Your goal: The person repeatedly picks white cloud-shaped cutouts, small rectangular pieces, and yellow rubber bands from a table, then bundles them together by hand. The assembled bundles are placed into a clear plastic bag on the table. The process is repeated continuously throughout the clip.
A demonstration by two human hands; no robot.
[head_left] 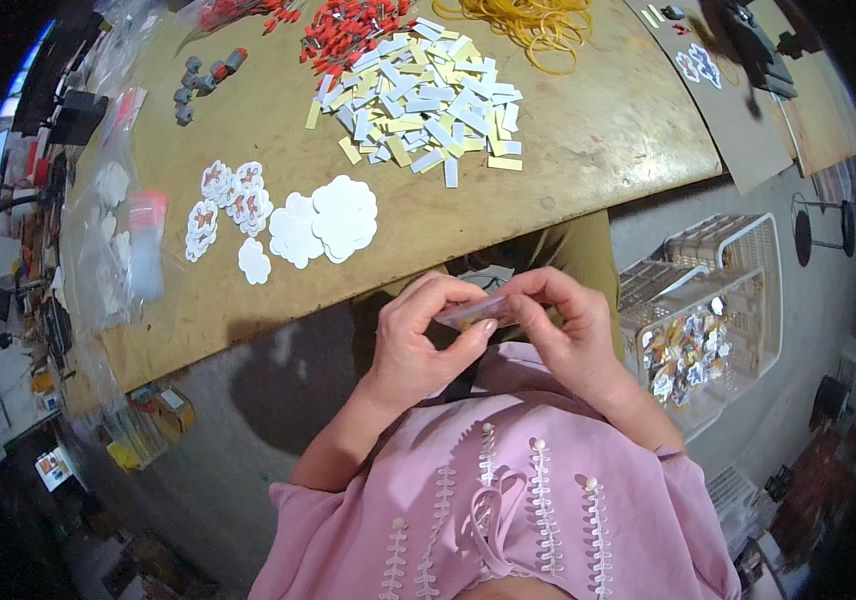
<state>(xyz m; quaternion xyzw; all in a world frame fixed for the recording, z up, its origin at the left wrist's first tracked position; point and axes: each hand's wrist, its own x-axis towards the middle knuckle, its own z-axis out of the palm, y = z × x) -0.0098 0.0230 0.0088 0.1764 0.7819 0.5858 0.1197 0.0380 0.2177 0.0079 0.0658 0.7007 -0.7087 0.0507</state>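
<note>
Just off the table's near edge, above my lap, both my hands pinch a small clear plastic bag. My left hand (423, 335) grips one end of the small plastic bag (464, 314) between thumb and fingers. At its other end, my right hand (570, 325) has thumb and fingertips closed on the edge. Something yellowish shows inside, too small to name. On the table ahead lie white scalloped cards (346, 218) in overlapping stacks. Left of them are smaller white cutouts (246, 203) with reddish-brown pictures.
A heap of white and yellow strips (433, 100) covers the table's far middle, beside red-tipped pieces (348, 35) and yellow rubber bands (538, 25). Grey parts (210, 78) and flat plastic bags (147, 245) lie left. A white plastic basket (773, 300) on the right holds filled packets (688, 350).
</note>
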